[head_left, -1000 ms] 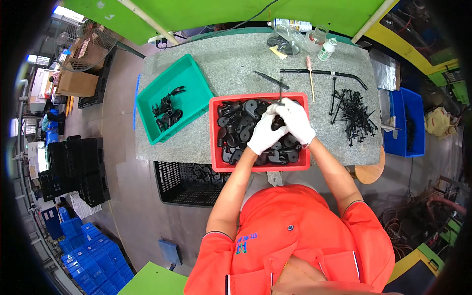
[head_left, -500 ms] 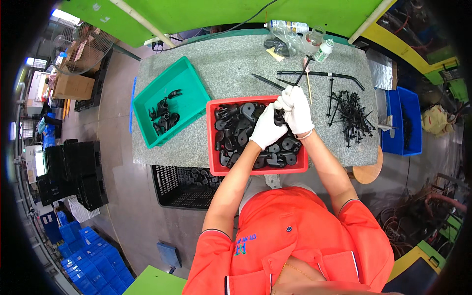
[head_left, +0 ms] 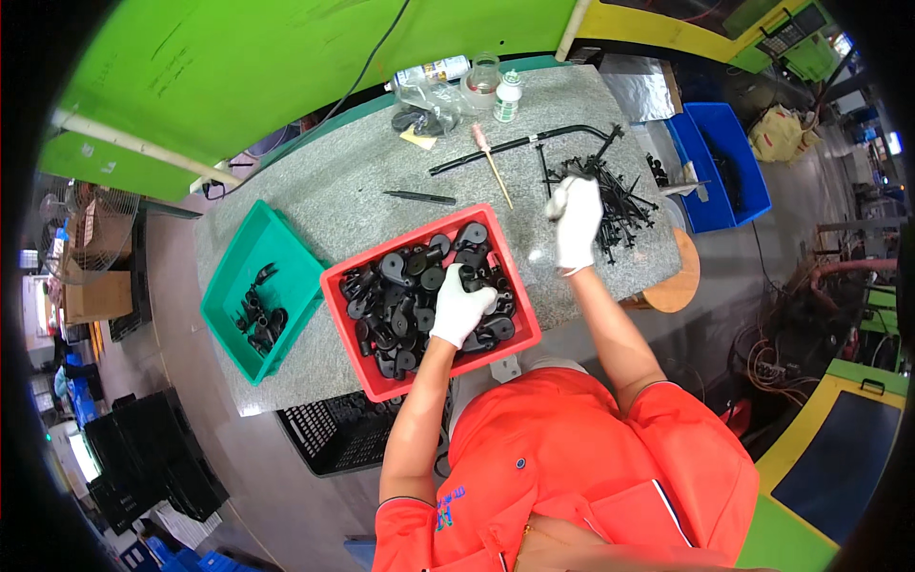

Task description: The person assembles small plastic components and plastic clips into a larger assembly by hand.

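Resting at frame centre, gloved left hand [head_left: 461, 307] closed on black plastic parts [head_left: 400, 300] in red bin [head_left: 519, 319], gloved right hand [head_left: 577, 221] curled loosely at pile of black rods [head_left: 624, 195] on granite bench [head_left: 353, 195], grip not discernible, green bin [head_left: 229, 276] seen at left.

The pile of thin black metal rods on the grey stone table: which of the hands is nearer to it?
Right. The right hand reaches the pile of thin black metal rods; the left hand rests farther off in the red plastic tray.
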